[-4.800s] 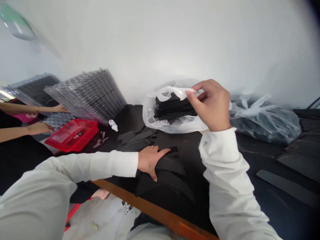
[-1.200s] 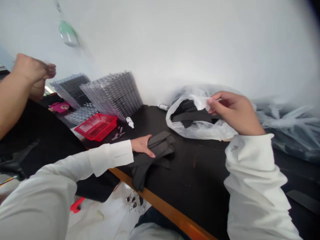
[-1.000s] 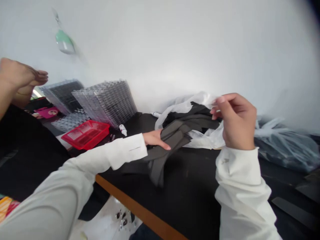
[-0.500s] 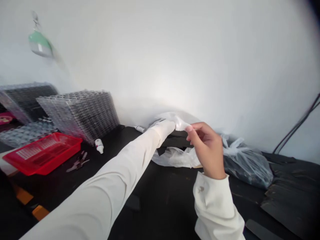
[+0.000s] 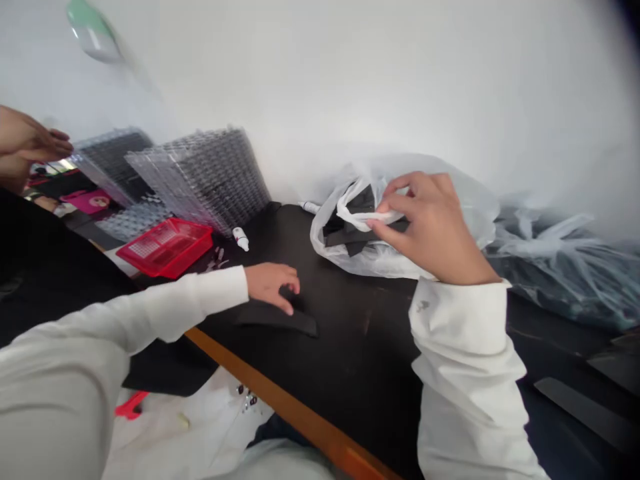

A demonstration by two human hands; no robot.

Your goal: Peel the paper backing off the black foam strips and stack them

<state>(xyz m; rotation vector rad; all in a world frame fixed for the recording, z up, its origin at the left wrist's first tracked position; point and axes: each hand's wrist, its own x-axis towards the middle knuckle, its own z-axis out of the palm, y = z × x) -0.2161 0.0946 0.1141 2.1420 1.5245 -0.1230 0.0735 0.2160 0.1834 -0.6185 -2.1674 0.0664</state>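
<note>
My right hand (image 5: 425, 223) pinches the rim of a white translucent plastic bag (image 5: 380, 261) between thumb and fingers. The bag lies open-mouthed against the wall, with black flat pieces (image 5: 350, 235) inside it. Lower and to the left, my left hand (image 5: 274, 285) hovers palm down over the dark table, its fingers curved and the thumb apart, with nothing visible between them. Just below that hand a black flat strip (image 5: 287, 321) lies on the table; whether the hand touches it I cannot tell.
A red basket (image 5: 173, 257), a white small bottle (image 5: 241, 239) and stacked clear trays (image 5: 200, 177) stand left. A tied plastic bag (image 5: 555, 260) lies right, near another dark strip (image 5: 583, 407). Another person's hands (image 5: 30, 143) show at the far left. The table's orange edge (image 5: 280, 393) runs in front.
My left hand has come out of the bag and back to the near left, above the strip. My right hand still pinches the bag's rim. The view has tilted down.
</note>
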